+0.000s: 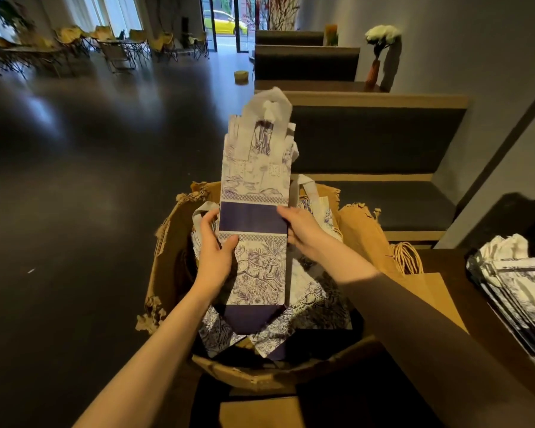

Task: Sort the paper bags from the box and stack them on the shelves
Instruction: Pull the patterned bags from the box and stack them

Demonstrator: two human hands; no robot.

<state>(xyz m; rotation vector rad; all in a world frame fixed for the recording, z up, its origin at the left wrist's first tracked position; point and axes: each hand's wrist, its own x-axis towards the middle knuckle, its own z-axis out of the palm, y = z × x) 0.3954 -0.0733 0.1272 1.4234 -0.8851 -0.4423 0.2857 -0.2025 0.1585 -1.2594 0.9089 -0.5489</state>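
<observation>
I hold a tall, flat paper bag point(255, 180), white with purple drawings and a dark purple band, upright over the torn cardboard box point(164, 257). My left hand point(218, 251) grips its left edge with the thumb on the front. My right hand point(300, 230) grips its right edge at the purple band. More printed bags point(315, 301) lie inside the box beneath it. A stack of similar flat bags point(519, 285) lies on the surface at the right.
Brown paper bags with twine handles point(420, 273) lie between the box and the stack. Upholstered benches with wooden trim point(374, 143) run along the right wall. A dark open floor point(74, 180) spreads left, with folding chairs point(118, 47) far back.
</observation>
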